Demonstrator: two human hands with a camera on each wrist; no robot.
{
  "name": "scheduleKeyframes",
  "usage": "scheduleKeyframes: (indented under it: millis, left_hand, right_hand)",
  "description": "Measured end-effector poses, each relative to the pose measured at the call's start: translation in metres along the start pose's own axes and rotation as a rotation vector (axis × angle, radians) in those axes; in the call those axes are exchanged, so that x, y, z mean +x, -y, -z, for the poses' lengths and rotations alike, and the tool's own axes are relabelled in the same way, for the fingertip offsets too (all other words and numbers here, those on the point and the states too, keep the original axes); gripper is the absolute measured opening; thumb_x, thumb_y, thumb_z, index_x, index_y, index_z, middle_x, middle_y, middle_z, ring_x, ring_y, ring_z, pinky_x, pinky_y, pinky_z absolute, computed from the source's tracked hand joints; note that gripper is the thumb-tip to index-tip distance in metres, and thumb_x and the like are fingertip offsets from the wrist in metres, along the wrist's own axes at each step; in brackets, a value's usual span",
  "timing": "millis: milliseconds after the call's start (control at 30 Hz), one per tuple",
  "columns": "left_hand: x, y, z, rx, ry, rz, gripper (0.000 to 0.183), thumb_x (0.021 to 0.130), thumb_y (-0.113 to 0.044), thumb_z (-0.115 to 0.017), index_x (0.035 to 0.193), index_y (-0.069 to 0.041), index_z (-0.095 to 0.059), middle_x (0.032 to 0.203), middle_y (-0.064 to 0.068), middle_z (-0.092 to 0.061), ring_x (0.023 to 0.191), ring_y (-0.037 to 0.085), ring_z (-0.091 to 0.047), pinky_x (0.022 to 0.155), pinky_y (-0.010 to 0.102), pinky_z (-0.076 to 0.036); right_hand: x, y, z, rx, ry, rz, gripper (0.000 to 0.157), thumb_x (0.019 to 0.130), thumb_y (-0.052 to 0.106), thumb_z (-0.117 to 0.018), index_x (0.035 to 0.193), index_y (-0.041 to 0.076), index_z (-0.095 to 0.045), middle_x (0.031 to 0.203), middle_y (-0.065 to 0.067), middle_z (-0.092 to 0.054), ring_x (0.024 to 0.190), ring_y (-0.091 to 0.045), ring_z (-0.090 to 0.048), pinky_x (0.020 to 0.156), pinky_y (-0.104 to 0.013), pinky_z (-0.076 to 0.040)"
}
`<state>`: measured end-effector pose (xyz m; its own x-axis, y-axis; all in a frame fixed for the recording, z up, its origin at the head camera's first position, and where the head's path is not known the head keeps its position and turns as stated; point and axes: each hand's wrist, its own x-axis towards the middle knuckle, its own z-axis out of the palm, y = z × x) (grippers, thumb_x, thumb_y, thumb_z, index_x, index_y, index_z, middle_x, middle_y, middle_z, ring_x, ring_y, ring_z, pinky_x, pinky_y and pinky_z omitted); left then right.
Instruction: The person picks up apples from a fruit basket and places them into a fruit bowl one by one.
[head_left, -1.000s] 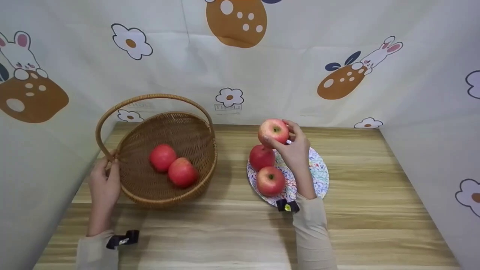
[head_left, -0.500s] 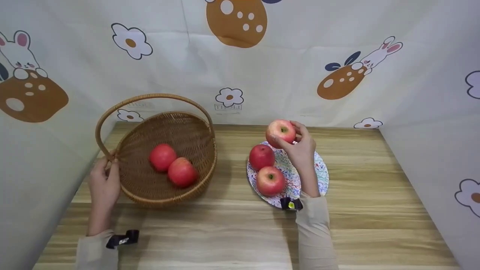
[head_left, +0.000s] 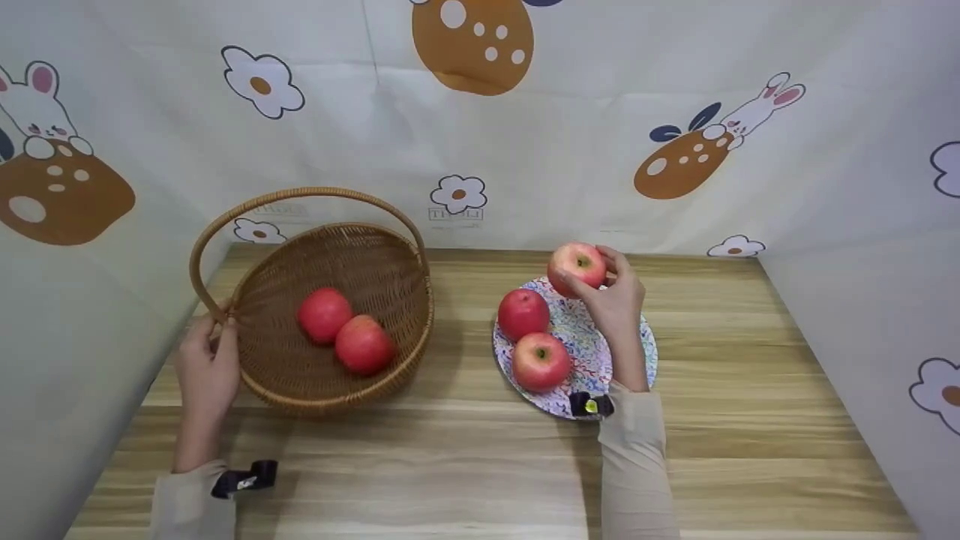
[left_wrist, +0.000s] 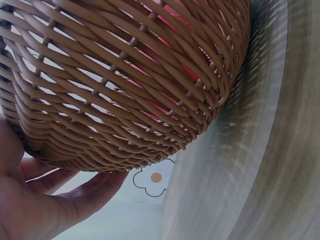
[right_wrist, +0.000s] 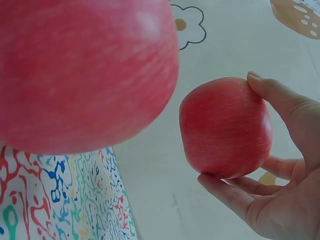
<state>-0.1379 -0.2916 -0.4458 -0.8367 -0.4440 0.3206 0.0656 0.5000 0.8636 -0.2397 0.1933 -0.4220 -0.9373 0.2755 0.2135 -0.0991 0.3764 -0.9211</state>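
My left hand grips the left side of a wicker basket, at the foot of its arched handle. Two red apples lie inside, and red shows through the weave in the left wrist view, where the fingers press under the basket wall. On the right, my right hand holds an apple between thumb and fingers, over the far part of a colourful patterned plate. Two more apples sit on the plate's left side; one looms large in the right wrist view.
A wooden tabletop carries everything, with bare wood between basket and plate. Pale curtains printed with rabbits and flowers enclose the back and both sides. The basket handle arches high over the basket's far side.
My right hand has moved rightward with its apple, away from the two apples on the plate, and slightly lower in the view. The left hand and basket have stayed put.
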Motion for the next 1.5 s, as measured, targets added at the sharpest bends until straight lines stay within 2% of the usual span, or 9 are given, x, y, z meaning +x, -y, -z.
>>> scheduleKeyframes:
  millis: [200, 367, 633, 967, 1133, 1233, 1367, 1500]
  left_hand:
    - [0.0, -0.001, 0.001, 0.002, -0.016, -0.016, 0.038, 0.109, -0.008, -0.048, 0.14, 0.007, -0.063, 0.137, 0.023, -0.064, 0.123, 0.007, -0.054, 0.09, 0.006, -0.045]
    - [-0.001, -0.002, 0.001, 0.007, -0.016, -0.018, 0.039, 0.109, -0.009, -0.048, 0.141, 0.007, -0.062, 0.138, 0.024, -0.064, 0.124, 0.013, -0.056, 0.087, 0.004, -0.044]
    - [-0.002, -0.001, -0.001, -0.02, -0.021, -0.054, 0.039, 0.109, -0.009, -0.047, 0.14, 0.01, -0.062, 0.135, 0.027, -0.064, 0.115, -0.002, -0.054, 0.087, 0.003, -0.044]
    - [-0.002, -0.001, -0.001, -0.018, -0.031, -0.05, 0.038, 0.108, -0.006, -0.048, 0.14, 0.009, -0.062, 0.135, 0.028, -0.064, 0.119, 0.006, -0.057, 0.088, 0.004, -0.045]
    - [-0.001, 0.0, -0.001, -0.018, -0.033, -0.035, 0.037, 0.108, -0.005, -0.049, 0.14, 0.008, -0.062, 0.138, 0.028, -0.063, 0.114, -0.005, -0.054, 0.087, 0.004, -0.045]
    - [-0.001, 0.0, -0.001, -0.014, -0.03, -0.025, 0.038, 0.108, -0.005, -0.048, 0.141, 0.008, -0.062, 0.139, 0.028, -0.063, 0.117, 0.004, -0.059, 0.085, 0.003, -0.045]
    - [0.0, 0.0, -0.002, -0.016, -0.021, -0.021, 0.039, 0.108, -0.006, -0.047, 0.141, 0.009, -0.061, 0.139, 0.029, -0.062, 0.126, 0.032, -0.059, 0.086, 0.003, -0.045]
    - [-0.001, -0.001, -0.001, -0.02, -0.006, -0.006, 0.04, 0.109, -0.008, -0.045, 0.143, 0.008, -0.06, 0.14, 0.028, -0.061, 0.128, 0.034, -0.057, 0.085, 0.002, -0.044]
  right_hand:
    - [0.003, -0.008, 0.001, -0.006, 0.006, -0.016, 0.068, 0.085, 0.022, -0.091, 0.142, 0.0, -0.061, 0.131, -0.021, -0.065, 0.106, -0.033, -0.063, 0.079, -0.02, -0.048]
    - [0.006, -0.015, -0.001, -0.017, 0.0, -0.018, 0.067, 0.084, 0.02, -0.091, 0.141, -0.002, -0.061, 0.13, -0.023, -0.066, 0.107, -0.034, -0.063, 0.081, -0.021, -0.048]
    - [0.01, -0.027, -0.006, -0.004, 0.003, 0.008, 0.062, 0.083, 0.013, -0.09, 0.137, -0.004, -0.064, 0.126, -0.027, -0.068, 0.111, -0.035, -0.063, 0.079, -0.018, -0.047]
    - [0.012, -0.036, -0.011, -0.023, 0.051, -0.021, 0.06, 0.085, 0.016, -0.089, 0.137, -0.003, -0.064, 0.127, -0.027, -0.069, 0.111, -0.035, -0.065, 0.079, -0.018, -0.048]
    - [0.011, -0.039, -0.013, -0.029, 0.062, -0.032, 0.061, 0.084, 0.016, -0.089, 0.136, -0.004, -0.064, 0.127, -0.027, -0.068, 0.113, -0.035, -0.064, 0.08, -0.018, -0.047]
    - [0.011, -0.041, -0.013, -0.039, 0.067, -0.041, 0.061, 0.084, 0.016, -0.089, 0.136, -0.004, -0.064, 0.127, -0.027, -0.068, 0.114, -0.035, -0.064, 0.081, -0.019, -0.047]
    - [0.011, -0.043, -0.014, -0.052, 0.068, -0.041, 0.06, 0.084, 0.015, -0.089, 0.135, -0.004, -0.064, 0.126, -0.027, -0.068, 0.112, -0.035, -0.065, 0.079, -0.018, -0.048]
    - [0.012, -0.046, -0.016, -0.06, 0.078, -0.042, 0.062, 0.084, 0.016, -0.089, 0.136, -0.004, -0.064, 0.125, -0.027, -0.068, 0.11, -0.033, -0.065, 0.078, -0.018, -0.048]
